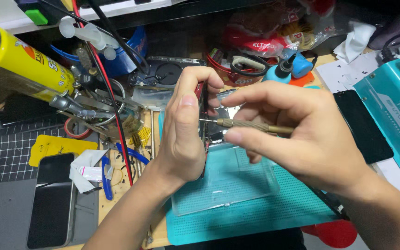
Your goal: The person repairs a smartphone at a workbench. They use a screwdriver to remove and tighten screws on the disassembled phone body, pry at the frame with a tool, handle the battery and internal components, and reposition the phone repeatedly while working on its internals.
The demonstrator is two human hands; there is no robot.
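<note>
At a cluttered bench, the left hand point(186, 134) grips an opened phone point(209, 115) on its edge — thumb up one side, fingers curled over the top — above a teal mat point(274, 213). The right hand point(302, 134) pinches a brass screwdriver point(251, 125), its tip touching the phone's inside. A clear tray point(228, 190) lies on the mat just below the hands. A yellow can point(19, 65) sits far left, a dark phone point(52, 199) lower left and a teal case point(394, 111) at right.
</note>
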